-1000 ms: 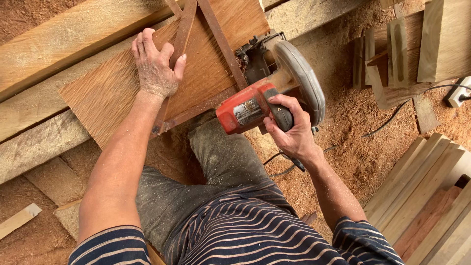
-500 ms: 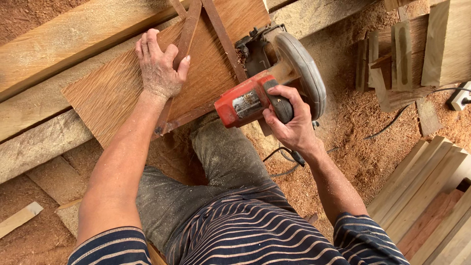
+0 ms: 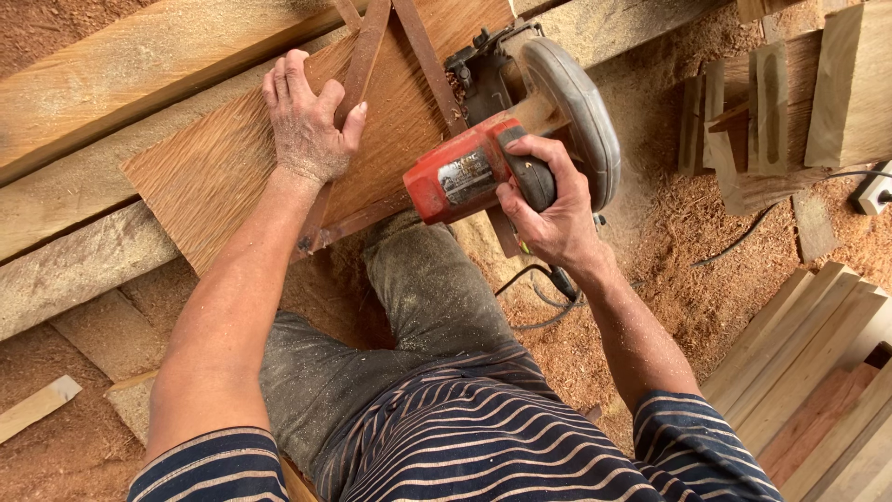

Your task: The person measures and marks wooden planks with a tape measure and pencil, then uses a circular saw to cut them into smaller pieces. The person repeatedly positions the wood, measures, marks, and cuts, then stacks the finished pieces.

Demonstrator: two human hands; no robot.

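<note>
Fingers of the right hand (image 3: 548,209) are wrapping tightly around one red circular saw (image 3: 506,139) bearing a pale rectangular label; left hand (image 3: 311,121) is pressing flat, holding one rusty metal square (image 3: 372,112) on one wooden board (image 3: 214,177).

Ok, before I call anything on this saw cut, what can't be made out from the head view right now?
- Blade of the circular saw: hidden by its grey guard and red motor housing.
- Cut line on the wood panel: covered by the saw body.
- Right hand: fingers wrap the handle, so the trigger is unseen.
- Metal frame under the left hand: cut off by the top edge.
- Socket: cut off at right.
</note>
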